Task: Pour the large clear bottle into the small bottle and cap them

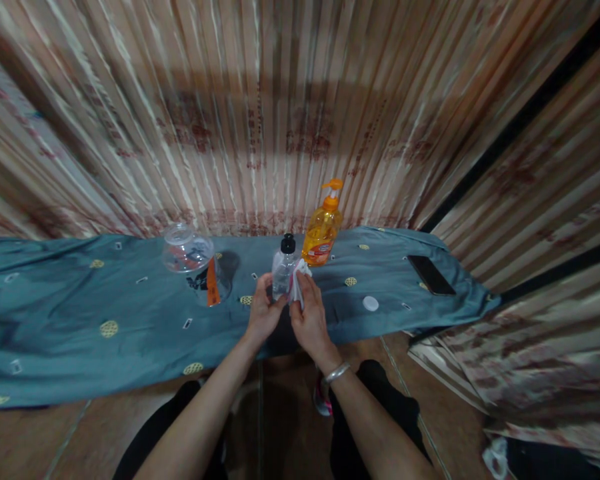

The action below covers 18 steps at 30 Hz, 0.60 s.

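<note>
A small clear bottle [282,268] with a black cap stands upright near the middle of the cloth-covered surface. My left hand [265,310] is closed around its lower left side. My right hand [310,317] pinches a crumpled white tissue or cloth [299,279] against the bottle's right side. The tissue hides part of the bottle. Just behind it, to the right, is an orange pump bottle [322,233] holding amber liquid.
A clear plastic jar [183,252] with an orange label stands to the left. On the right lie a white round lid [371,304] and a dark phone [431,275]. Pleated curtains [260,120] hang behind the blue-green cloth [145,340].
</note>
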### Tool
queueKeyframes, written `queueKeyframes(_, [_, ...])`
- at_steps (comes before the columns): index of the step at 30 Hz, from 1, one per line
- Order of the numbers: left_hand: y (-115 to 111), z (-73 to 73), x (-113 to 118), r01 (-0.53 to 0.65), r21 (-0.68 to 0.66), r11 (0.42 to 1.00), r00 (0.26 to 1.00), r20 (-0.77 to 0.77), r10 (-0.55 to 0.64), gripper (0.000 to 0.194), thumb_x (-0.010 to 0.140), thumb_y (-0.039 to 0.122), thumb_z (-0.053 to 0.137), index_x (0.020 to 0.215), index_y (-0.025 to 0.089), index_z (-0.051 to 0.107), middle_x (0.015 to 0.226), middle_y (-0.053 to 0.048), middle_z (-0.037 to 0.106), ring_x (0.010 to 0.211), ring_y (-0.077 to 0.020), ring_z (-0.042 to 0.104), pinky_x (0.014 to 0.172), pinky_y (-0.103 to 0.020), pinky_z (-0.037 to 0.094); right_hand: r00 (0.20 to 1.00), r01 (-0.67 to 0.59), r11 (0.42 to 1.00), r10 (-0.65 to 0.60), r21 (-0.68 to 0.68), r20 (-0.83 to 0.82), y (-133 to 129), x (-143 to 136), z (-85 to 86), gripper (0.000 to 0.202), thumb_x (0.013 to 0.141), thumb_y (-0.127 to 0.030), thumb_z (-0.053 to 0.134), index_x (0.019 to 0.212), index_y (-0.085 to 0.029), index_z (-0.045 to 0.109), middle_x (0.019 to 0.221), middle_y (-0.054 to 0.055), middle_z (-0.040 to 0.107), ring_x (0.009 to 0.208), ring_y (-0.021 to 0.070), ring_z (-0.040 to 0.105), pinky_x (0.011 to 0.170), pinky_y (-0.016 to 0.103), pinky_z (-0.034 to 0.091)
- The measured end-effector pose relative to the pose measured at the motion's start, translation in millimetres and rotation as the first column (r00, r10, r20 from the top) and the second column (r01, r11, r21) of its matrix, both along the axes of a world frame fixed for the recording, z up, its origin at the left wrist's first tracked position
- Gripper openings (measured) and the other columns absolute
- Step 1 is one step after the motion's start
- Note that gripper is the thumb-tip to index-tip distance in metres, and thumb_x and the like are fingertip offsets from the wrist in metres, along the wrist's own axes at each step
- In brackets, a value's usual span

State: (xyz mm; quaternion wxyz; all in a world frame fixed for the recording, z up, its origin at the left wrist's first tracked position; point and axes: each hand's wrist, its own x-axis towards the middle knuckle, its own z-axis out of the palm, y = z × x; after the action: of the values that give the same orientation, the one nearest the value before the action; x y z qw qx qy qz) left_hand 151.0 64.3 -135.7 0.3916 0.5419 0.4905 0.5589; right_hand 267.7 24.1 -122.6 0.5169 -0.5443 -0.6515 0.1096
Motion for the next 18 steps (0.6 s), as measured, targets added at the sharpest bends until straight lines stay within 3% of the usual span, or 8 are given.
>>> queueKeyframes(4, [-4.0,-4.2,-3.9,0.001,0.013,1.0,0.999,-0.034,0.0,0.044,0.074,0.012,0.064,0.116,0.024,0.058,0.12,-0.007,0.065,0.118,-0.0254,0.061,0.101,-0.046,0.049,0.994,0.023,0.998,-0.029,-0.059,-0.104,6.8,1.1,-4.6,0.063,0.083,-0.011,0.045,0.146,-0.017,0.049,0.142,0.014,0.06,0.133,0.0261,0.055,0.115,0.048,0.043])
queueKeyframes(7, [-2.9,-4.9,-5.4,0.002,0.022,1.0,0.999,-0.046,-0.001,0.041,0.079,0.015,0.061,0.119,0.024,0.057,0.119,-0.007,0.065,0.114,-0.0242,0.061,0.102,-0.046,0.048,0.991,0.03,0.997,-0.038,-0.067,-0.127,8.8,4.4,1.1,0.062,0.083,-0.012,0.046,0.144,-0.019,0.05,0.14,0.013,0.062,0.131,0.0255,0.057,0.113,0.047,0.045])
queueKeyframes(13, [11.5,0.7,-7.9,0.01,0.02,1.0,0.999,-0.047,-0.009,0.045,0.079,0.016,0.059,0.123,0.024,0.058,0.101,-0.004,0.067,0.098,-0.0215,0.064,0.092,-0.039,0.052,0.998,0.016,0.996,-0.021,0.085,0.058,-4.7,7.5,30.0,0.062,0.089,-0.011,0.045,0.149,-0.023,0.045,0.149,0.012,0.052,0.142,0.0243,0.045,0.119,0.05,0.037])
queueKeyframes(16, [25.2,3.5,-9.8,0.009,0.003,1.0,1.0,-0.03,-0.009,0.036,0.081,0.022,0.059,0.116,0.024,0.063,0.088,-0.001,0.066,0.087,-0.0207,0.064,0.09,-0.038,0.052,0.992,0.005,0.996,-0.017,0.093,0.125,-8.7,8.0,32.3,0.061,0.09,-0.01,0.042,0.15,-0.023,0.045,0.15,0.013,0.05,0.144,0.0243,0.041,0.119,0.05,0.037])
queueKeyframes(18, [34.8,4.0,-9.4,0.002,-0.013,1.0,1.0,-0.008,-0.002,0.035,0.077,0.02,0.06,0.112,0.024,0.065,0.091,-0.002,0.067,0.09,-0.0218,0.065,0.093,-0.039,0.052,0.992,0.006,0.998,-0.014,0.067,0.124,-8.7,8.6,27.5,0.061,0.09,-0.01,0.042,0.15,-0.022,0.043,0.15,0.014,0.05,0.144,0.0245,0.041,0.119,0.05,0.038])
